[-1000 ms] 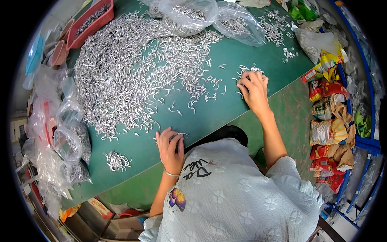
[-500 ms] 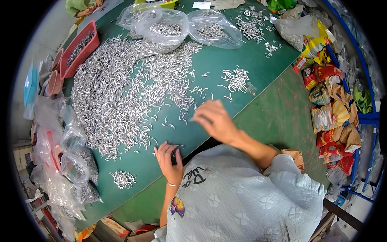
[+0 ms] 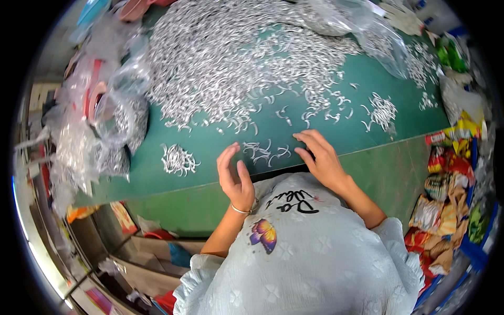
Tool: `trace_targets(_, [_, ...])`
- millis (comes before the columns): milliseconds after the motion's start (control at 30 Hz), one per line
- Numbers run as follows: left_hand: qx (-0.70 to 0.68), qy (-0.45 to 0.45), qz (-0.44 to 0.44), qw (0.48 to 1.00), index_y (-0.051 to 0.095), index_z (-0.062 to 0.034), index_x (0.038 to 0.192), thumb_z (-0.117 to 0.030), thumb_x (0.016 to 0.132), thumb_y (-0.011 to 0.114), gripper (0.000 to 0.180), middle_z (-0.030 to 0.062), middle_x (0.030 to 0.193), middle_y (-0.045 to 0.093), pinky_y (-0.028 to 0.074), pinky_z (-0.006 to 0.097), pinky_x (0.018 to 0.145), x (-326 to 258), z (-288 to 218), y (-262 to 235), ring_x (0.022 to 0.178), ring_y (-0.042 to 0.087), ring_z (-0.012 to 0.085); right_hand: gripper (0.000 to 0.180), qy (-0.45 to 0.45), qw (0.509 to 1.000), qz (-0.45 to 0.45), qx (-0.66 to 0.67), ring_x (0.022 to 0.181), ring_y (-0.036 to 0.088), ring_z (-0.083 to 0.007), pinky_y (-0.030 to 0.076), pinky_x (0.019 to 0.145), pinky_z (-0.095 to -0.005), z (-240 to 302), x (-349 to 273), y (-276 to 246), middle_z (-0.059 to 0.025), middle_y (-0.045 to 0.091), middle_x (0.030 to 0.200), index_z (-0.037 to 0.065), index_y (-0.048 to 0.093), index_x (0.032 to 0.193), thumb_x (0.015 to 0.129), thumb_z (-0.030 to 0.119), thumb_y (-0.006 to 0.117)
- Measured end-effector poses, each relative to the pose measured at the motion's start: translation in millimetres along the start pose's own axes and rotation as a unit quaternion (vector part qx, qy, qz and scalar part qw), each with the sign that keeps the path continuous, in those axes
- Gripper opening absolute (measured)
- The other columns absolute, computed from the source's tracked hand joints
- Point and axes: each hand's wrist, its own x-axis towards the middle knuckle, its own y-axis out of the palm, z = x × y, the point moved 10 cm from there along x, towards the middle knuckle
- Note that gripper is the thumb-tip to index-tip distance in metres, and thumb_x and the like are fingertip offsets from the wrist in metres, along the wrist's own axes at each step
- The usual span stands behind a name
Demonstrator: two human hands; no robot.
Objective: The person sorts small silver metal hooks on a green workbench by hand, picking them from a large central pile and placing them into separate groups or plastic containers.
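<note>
A few small, curved, silvery metal pieces [image 3: 266,153] lie loosely on the green table [image 3: 210,147] between my hands, near its front edge. My left hand [image 3: 234,179] rests just left of them, thumb apart from the fingers, holding nothing. On their other side, my right hand [image 3: 324,164] is open too, with a gap between thumb and forefinger. Beyond both hands spreads a large heap of the same curved pieces [image 3: 210,68]. A small pile [image 3: 179,160] sits to the left of my left hand, and another small pile [image 3: 382,112] lies to the right, past my right hand.
Clear plastic bags [image 3: 113,126] with metal pieces crowd the table's left end. More open bags [image 3: 380,44] stand at the far right, beside scattered small parts [image 3: 420,60]. Colourful packets and sacks [image 3: 441,205] line a blue rack on the right.
The view has swung leftward and down. My right hand has come back toward the left hand, and loose curved pieces now lie between them. The left hand has opened beside these pieces.
</note>
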Motion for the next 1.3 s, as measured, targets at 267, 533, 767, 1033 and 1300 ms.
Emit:
trace_targets(267, [-0.155,-0.381,0.281,0.867,0.064,0.0039,0.105,-0.007,0.099,0.050,0.020,0.0050,0.082,0.064,0.045,0.021,0.065,-86.5,51.1,15.6,0.073,0.056,0.0076,0.056,-0.124,0.981,0.126,-0.086,0.109,0.054,-0.0348,0.047,0.091,-0.0403,31.9,14.3,58.7,-0.0168,0.049,0.122,-0.003,0.050,0.127,0.078,0.012,0.073])
trace_targets(533, [-0.400,-0.595,0.157,0.679,0.054,0.0026,0.123,-0.020,0.102,0.047,0.032,0.0159,0.111,0.065,0.054,0.035,0.089,-139.8,112.8,21.8,0.100,0.065,0.0222,0.055,-0.108,0.977,0.165,-0.087,0.093,0.057,-0.0318,0.048,0.081,-0.0398,40.9,30.2,90.2,-0.0142,0.049,0.117,-0.002,0.054,0.123,0.075,0.013,0.076])
trace_targets(767, [-0.545,-0.633,0.050,0.548,0.053,0.0024,0.120,-0.020,0.102,0.044,0.029,0.0205,0.119,0.062,0.052,0.045,0.095,-148.3,125.3,31.2,0.109,0.063,0.0314,0.050,-0.228,0.954,0.181,-0.070,0.086,0.057,-0.0286,0.049,0.077,-0.0384,81.2,43.5,145.2,-0.0132,0.051,0.114,-0.001,0.057,0.118,0.075,0.016,0.076])
trace_targets(1033, [-0.406,-0.583,0.155,0.687,0.059,0.0049,0.115,-0.014,0.101,0.046,0.027,0.0169,0.111,0.065,0.052,0.038,0.092,-131.1,120.8,-0.4,0.105,0.064,0.0268,0.047,-0.255,0.956,0.140,-0.040,0.096,0.057,-0.0309,0.048,0.082,-0.0394,122.5,80.9,207.6,-0.0139,0.051,0.119,-0.001,0.057,0.117,0.077,0.018,0.074])
trace_targets(1300, [-0.049,-0.137,0.251,0.957,0.066,0.0001,0.105,0.004,0.086,0.062,0.020,0.0131,0.100,0.066,0.051,0.032,0.082,-3.6,23.5,-42.6,0.092,0.064,0.0246,0.037,-0.303,0.906,0.082,-0.285,0.122,0.049,-0.0329,0.039,0.099,-0.0438,102.8,105.0,133.4,-0.0093,0.049,0.134,0.012,0.062,0.111,0.077,0.020,0.074])
